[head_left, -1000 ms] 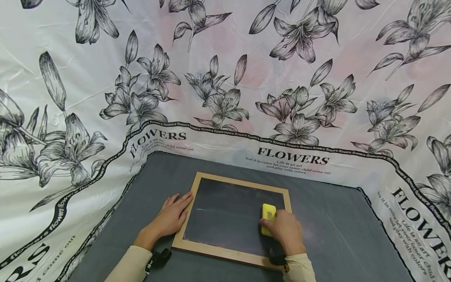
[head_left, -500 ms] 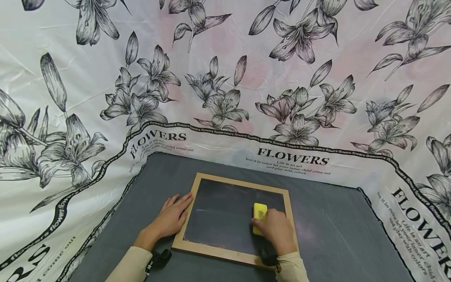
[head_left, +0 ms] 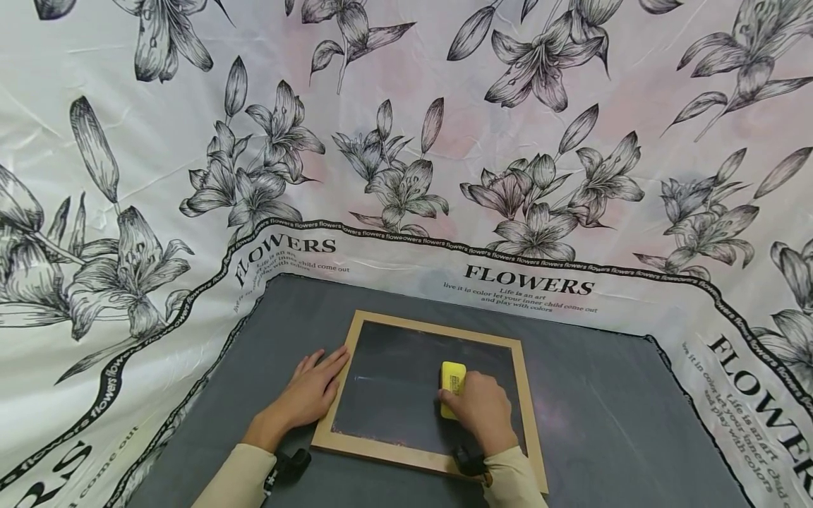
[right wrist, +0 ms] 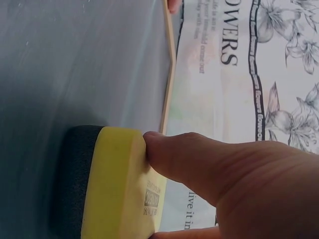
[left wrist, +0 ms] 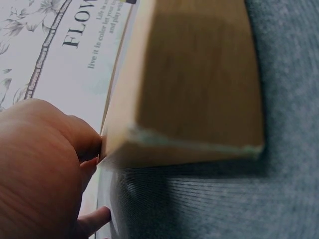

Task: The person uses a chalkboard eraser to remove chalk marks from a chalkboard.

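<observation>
A small blackboard (head_left: 394, 374) in a light wooden frame (head_left: 438, 330) lies on the grey tabletop. My right hand (head_left: 484, 409) grips a yellow eraser (head_left: 452, 384) right of the board's middle. In the right wrist view, the thumb (right wrist: 184, 149) presses the yellow eraser body (right wrist: 112, 184), and its dark felt (right wrist: 75, 179) faces the board surface. Faint pale streaks show on the board. With fingers extended, my left hand (head_left: 308, 391) rests against the left side of the frame. The left wrist view shows the frame's corner (left wrist: 194, 99) close up beside that hand (left wrist: 40, 169).
Grey cloth (head_left: 610, 416) covers the table around the board. A white sheet with printed black lilies (head_left: 533, 169) and lettering hangs behind and at both sides. Each wrist wears a dark strap; the left strap (head_left: 288, 466) sits near the board's lower left corner.
My right hand has slid the eraser leftward across the board, from near the right frame edge towards the middle. My left hand and the board have stayed in place.
</observation>
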A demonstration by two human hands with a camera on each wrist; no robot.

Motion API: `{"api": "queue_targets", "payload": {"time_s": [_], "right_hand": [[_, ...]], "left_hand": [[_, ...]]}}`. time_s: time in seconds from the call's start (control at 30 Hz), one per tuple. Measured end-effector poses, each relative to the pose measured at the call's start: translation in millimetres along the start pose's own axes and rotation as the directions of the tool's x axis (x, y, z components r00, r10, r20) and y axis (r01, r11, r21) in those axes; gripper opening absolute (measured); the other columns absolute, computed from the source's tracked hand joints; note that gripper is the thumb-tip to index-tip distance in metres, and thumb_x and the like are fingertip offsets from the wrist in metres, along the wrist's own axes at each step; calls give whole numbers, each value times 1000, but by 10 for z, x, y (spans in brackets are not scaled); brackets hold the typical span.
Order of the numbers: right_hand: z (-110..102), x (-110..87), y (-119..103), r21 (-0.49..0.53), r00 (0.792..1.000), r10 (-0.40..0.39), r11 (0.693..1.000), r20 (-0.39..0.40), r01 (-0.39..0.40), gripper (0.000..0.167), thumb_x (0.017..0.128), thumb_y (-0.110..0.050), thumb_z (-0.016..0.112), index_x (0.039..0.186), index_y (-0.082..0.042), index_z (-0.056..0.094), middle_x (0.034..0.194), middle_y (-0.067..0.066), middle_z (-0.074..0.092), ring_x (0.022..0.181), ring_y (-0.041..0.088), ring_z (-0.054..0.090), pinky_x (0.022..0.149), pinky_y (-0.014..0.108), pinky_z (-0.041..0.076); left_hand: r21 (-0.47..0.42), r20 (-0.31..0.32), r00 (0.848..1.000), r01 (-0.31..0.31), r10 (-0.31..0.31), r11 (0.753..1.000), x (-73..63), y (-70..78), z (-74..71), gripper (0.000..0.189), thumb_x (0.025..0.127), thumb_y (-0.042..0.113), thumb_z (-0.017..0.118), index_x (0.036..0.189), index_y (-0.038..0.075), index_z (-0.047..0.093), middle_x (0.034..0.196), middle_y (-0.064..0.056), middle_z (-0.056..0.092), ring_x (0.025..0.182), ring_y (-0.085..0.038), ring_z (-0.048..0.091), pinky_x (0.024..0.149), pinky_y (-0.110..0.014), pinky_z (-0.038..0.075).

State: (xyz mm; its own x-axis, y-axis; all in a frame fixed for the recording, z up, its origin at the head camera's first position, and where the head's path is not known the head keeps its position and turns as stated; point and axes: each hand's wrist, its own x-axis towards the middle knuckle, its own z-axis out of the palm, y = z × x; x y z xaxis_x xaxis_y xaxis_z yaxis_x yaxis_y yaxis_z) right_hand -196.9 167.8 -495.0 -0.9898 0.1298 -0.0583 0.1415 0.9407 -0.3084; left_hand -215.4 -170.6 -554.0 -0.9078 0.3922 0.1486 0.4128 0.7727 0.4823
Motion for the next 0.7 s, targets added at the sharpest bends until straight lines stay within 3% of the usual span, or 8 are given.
{"api": "queue_targets", "payload": {"time_s": [0.7], "right_hand": [[101,12,-306,8,998,-58,998,-9,58,57,89,-51,88,107,0,73,76,6,61,64,22,58,55,36,50]], "left_hand": [[-4,2,1000,10,-10,1000,5,3,6,55,112,13,57,166,5,47,176,-11,41,159,-57,35,126,-80,22]]}}
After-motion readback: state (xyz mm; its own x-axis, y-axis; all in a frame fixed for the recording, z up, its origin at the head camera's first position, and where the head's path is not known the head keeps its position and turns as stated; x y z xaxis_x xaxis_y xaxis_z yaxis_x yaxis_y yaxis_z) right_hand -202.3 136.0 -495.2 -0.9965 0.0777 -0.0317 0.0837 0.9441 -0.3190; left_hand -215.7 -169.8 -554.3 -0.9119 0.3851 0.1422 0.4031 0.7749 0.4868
